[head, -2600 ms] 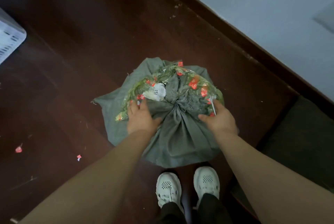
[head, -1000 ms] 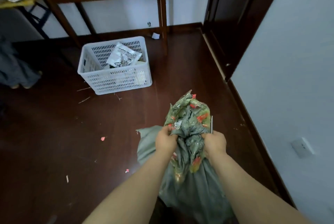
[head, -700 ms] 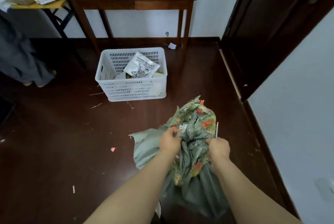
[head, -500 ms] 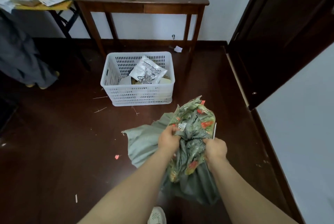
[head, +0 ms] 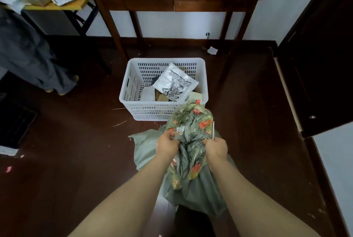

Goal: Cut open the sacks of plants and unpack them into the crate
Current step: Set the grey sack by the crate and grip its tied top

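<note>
Hands, left point(head: 167, 146) and right point(head: 215, 148), grip sack point(head: 198, 194) (plants point(head: 191, 120) bulging) before crate point(head: 164, 114).

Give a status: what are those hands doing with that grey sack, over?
Left hand and right hand grip grey woven sack, clear-wrapped bundle of green plants poking out. Right hand holds thin blade. White slotted plastic crate just ahead, nothing between.
</note>
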A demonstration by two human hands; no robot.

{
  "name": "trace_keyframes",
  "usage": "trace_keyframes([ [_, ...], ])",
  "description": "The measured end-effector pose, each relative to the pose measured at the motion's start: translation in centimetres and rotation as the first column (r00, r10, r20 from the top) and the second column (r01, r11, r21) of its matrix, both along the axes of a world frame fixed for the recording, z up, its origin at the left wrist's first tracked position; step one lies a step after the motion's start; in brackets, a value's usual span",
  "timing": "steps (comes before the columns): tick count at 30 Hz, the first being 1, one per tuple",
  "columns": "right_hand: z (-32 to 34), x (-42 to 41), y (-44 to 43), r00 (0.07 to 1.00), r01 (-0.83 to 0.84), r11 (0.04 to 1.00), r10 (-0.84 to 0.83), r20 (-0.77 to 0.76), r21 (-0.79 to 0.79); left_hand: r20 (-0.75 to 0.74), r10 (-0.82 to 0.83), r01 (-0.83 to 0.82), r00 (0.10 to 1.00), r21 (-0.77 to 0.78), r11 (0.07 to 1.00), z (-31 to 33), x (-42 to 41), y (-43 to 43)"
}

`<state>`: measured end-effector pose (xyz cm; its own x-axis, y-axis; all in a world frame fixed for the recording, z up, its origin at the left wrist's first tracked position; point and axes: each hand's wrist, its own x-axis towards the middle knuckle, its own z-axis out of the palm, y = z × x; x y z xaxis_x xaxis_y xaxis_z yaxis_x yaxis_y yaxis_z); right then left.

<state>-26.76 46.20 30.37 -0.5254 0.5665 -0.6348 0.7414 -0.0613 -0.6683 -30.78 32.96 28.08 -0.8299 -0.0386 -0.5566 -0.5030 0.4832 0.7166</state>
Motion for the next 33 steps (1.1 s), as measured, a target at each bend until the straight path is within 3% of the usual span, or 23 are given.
trace_keyframes([
  [12,-8.5,-15.1,1.4,0.96,-0.24,0.971,0.241,0.142,-0.021,0.089,0.069,-0.055,0.994,-0.157,0.986,-7.3,-13.2,0.8],
  [22,-18.7,-19.7,1.7,0.918,-0.342,0.939,0.325,0.228,0.039,0.175,-0.012,0.031,0.985,-0.107,0.994,-18.4,-17.7,-0.2],
  [29,-24.1,-19.2,1.5,0.966,-0.122,0.991,0.105,0.236,0.062,0.217,-0.098,0.092,0.971,0.039,0.995,-24.5,-18.4,-0.7],
  [31,-24.6,-19.2,1.0,0.973,-0.023,0.998,0.007,0.233,0.066,0.22,-0.151,0.16,0.964,-0.023,0.987,-24.9,-18.9,-1.2],
  [33,-24.9,-19.1,0.3,0.971,0.066,0.996,-0.079,0.225,0.068,0.158,-0.329,0.35,0.931,-0.13,0.928,-25.2,-19.4,-2.1],
])
